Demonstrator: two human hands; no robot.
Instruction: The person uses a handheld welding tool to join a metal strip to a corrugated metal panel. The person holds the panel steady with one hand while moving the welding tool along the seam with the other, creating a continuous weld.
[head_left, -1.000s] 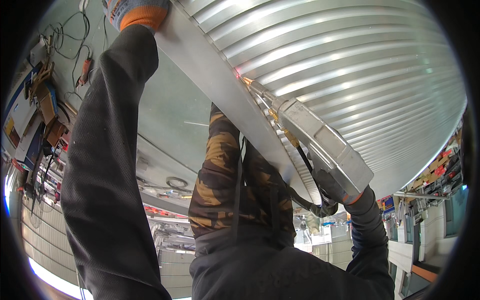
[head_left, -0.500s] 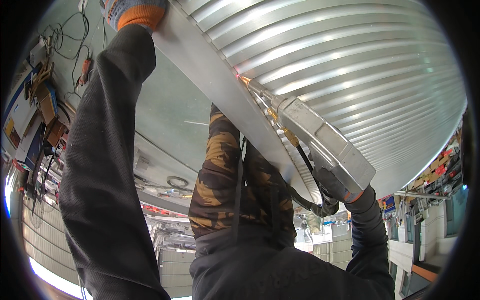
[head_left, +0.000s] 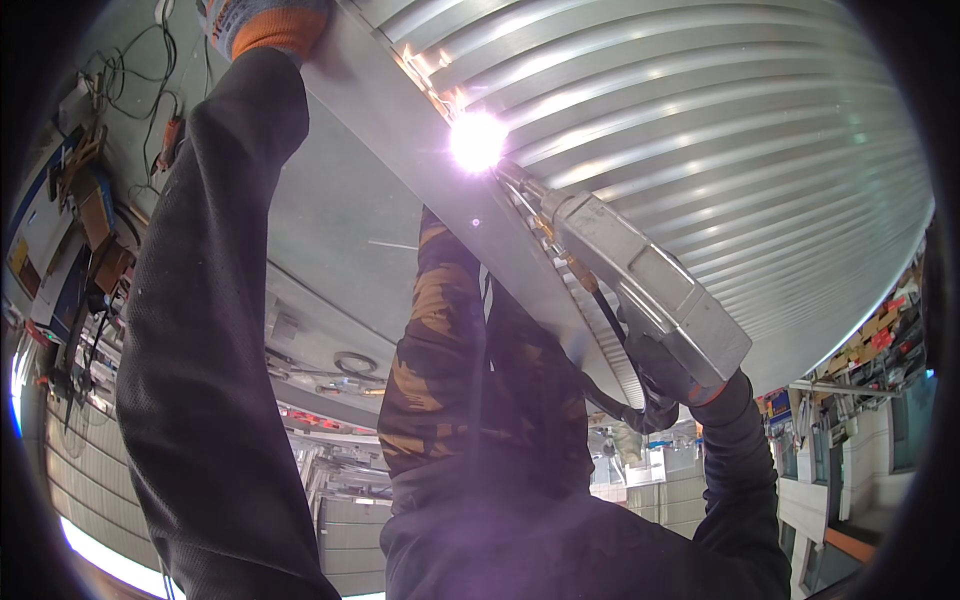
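A silver handheld laser welding gun (head_left: 650, 280) is gripped by my right hand (head_left: 665, 370) in a dark glove, low on its body. Brass fittings and a dark hose run along the gun's underside. At its tip burns a bright white-violet glare (head_left: 478, 141), hiding the nozzle end. The glare lies on the seam between a flat metal strip (head_left: 390, 150) and a ribbed metal panel (head_left: 620, 90). My left hand (head_left: 265, 25), in a grey glove with an orange cuff, is at the strip's upper left edge. The picture's rim cuts off its fingers.
Cables (head_left: 125, 70) and an orange-handled tool (head_left: 170, 143) lie on the floor at the left, near cardboard pieces (head_left: 95, 215). A coiled ring (head_left: 355, 363) lies beyond my legs. Shelves with coloured goods (head_left: 880, 330) stand at the far right.
The small red spot at the gun's tip has become a blazing glare, with orange sparks and reflections along the seam. Both hands stay nearly where they were.
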